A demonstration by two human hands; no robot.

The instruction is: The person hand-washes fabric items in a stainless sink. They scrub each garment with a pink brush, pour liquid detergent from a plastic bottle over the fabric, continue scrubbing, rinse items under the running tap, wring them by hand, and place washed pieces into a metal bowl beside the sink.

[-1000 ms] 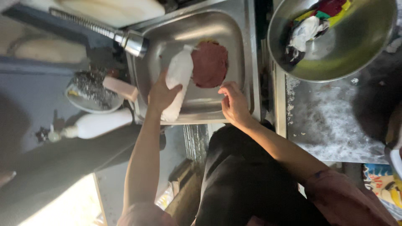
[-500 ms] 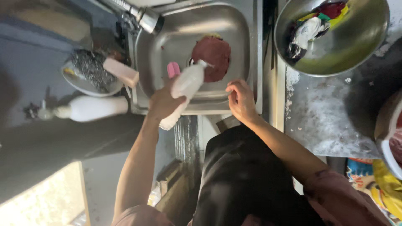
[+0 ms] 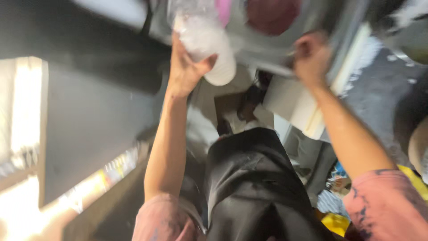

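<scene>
Landmark: steel sink (image 3: pixel 267 49), its basin at the top of the view.
Change: since a second ago my view has swung down and blurred; the bottle has been lifted from over the basin to the sink's near edge.
Left hand (image 3: pixel 185 71): wrapped around the white plastic bottle (image 3: pixel 207 44), smooth, cylindrical, its round base toward me.
Right hand (image 3: pixel 311 56): fingers curled on the sink's front rim; whether it grips anything, I cannot tell.
Inside sink: dark red rounded item (image 3: pixel 273 15), pink piece (image 3: pixel 224 10) beside it.
Meaning: bottle appears raised for use.

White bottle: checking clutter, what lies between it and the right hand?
In the head view, a dark red round thing in the sink.
</scene>
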